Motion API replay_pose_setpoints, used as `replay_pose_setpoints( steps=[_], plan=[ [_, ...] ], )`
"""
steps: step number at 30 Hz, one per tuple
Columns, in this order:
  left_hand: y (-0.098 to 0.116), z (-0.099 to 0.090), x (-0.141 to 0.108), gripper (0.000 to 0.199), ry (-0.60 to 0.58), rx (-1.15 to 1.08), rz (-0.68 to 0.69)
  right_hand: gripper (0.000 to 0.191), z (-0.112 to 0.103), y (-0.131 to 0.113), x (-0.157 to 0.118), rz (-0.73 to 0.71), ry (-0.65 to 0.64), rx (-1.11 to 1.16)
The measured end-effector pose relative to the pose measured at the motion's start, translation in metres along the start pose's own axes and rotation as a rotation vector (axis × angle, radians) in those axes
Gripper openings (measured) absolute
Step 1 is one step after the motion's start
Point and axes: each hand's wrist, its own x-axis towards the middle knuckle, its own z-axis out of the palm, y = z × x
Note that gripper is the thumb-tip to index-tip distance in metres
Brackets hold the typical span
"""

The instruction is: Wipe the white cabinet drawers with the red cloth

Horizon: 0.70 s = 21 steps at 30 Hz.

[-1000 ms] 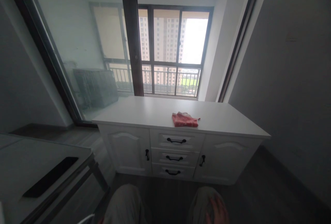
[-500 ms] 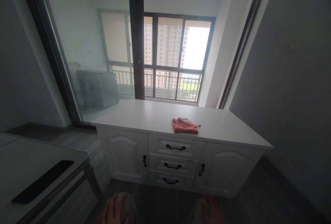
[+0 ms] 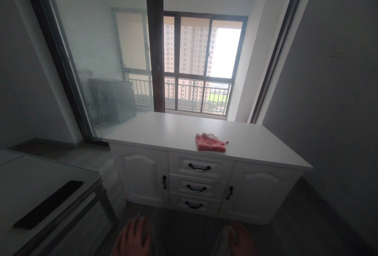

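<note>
At the bottom edge, my left hand (image 3: 132,237) rests on my left knee with its fingers spread and nothing held. My right hand (image 3: 241,239) lies over my right knee, fingers apart, also holding nothing. In front of both hands stands a white cabinet (image 3: 147,132) with doors at each side and three drawers with black handles in the middle. A crumpled red cloth (image 3: 210,143) with a paler edge lies near the front of its top, out of reach of either hand's touch.
A light table (image 3: 53,169) with a black strip (image 3: 49,204) stands at the left. Behind the cabinet is a dark-framed glass sliding door (image 3: 155,43), with a window beyond. A grey wall (image 3: 333,90) is on the right.
The view has shifted very slightly. My left hand's fingers have moved up a little on the knee; the cloth and my right hand look the same.
</note>
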Motion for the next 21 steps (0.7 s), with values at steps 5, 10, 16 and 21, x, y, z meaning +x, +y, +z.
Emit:
replay_pose_setpoints(
  steps=[5,10,16,21],
  plan=[
    [0.088,-0.024,0.050,0.046,0.043,-0.244,0.222,0.046,-0.008,-0.015,0.002,0.015,-0.025,-0.026],
    [0.196,-0.056,0.104,0.040,0.037,-0.411,0.483,0.040,-0.014,-0.018,0.006,0.055,-0.047,0.014],
    [0.248,-0.059,0.131,0.037,0.013,-0.403,0.565,0.048,-0.020,-0.019,0.001,0.045,0.002,-0.031],
    [0.249,-0.042,0.132,0.036,-0.023,-0.322,0.605,0.042,-0.011,-0.009,0.000,0.053,-0.011,-0.023]
  ],
)
